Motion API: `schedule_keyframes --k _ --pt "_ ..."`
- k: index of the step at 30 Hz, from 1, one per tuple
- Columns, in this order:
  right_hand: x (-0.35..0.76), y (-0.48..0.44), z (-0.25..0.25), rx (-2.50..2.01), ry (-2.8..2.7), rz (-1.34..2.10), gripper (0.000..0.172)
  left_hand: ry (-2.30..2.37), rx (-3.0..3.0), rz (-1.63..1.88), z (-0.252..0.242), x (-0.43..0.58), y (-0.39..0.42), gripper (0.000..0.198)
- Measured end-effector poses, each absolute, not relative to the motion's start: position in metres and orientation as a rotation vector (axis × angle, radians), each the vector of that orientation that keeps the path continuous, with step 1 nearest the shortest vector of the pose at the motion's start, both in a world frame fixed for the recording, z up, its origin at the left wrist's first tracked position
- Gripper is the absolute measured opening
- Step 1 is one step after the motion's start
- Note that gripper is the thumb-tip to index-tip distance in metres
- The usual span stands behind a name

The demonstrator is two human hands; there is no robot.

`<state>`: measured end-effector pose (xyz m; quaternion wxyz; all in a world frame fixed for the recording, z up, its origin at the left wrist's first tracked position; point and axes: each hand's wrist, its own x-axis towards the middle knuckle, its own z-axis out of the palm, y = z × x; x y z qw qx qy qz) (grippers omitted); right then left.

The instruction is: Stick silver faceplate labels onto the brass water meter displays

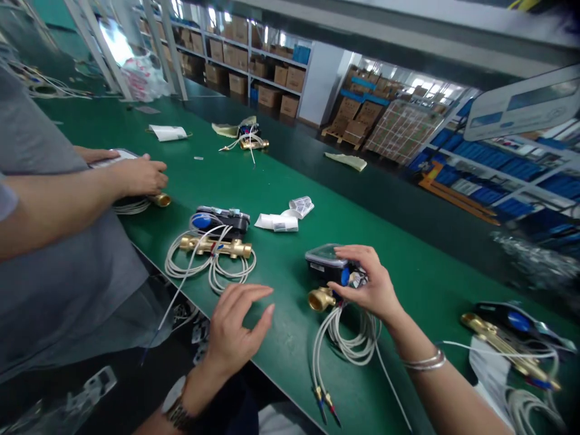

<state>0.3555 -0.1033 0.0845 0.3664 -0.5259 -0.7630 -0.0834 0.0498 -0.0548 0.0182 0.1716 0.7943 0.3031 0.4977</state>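
My right hand (369,281) is closed around a black meter (324,263) with a clear cover. Below its housing shows a brass pipe end (320,299). Coiled white cables (356,338) trail from it toward the table's front edge, two of them ending in sensor tips (326,405). Over that edge, my left hand (238,329) hovers with thumb and fingers apart, holding nothing. A second meter (220,232) lies on its side beyond my left hand, its brass pipe (216,246) and looped cables facing me.
At left, a co-worker's hands (136,175) are on another meter. More meters lie at the far side (251,139) and at right (512,344). Curled white label paper (285,220) rests mid-table on the green top (281,175). An overhead shelf (408,42) spans the top.
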Motion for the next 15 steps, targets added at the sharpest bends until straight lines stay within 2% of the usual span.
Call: schedule_keyframes --k 2,5,7,12,15 --pt "0.343 -0.116 0.071 -1.324 -1.982 -0.381 0.062 0.824 2.173 1.211 0.019 0.063 -0.058 0.040" --pt "0.327 -0.138 0.052 -1.328 -1.959 -0.528 0.067 0.772 2.050 0.962 0.018 0.085 -0.065 0.080" --pt "0.321 -0.148 0.043 -1.320 -1.936 -0.543 0.068 0.753 2.005 0.894 0.015 0.099 -0.069 0.096" --pt "0.322 -0.156 0.044 -1.277 -1.888 -0.489 0.069 0.666 1.964 0.855 0.017 0.116 -0.076 0.109" --pt "0.327 -0.158 0.056 -1.257 -1.720 -0.320 0.065 0.607 2.086 0.907 0.034 0.115 -0.083 0.111"
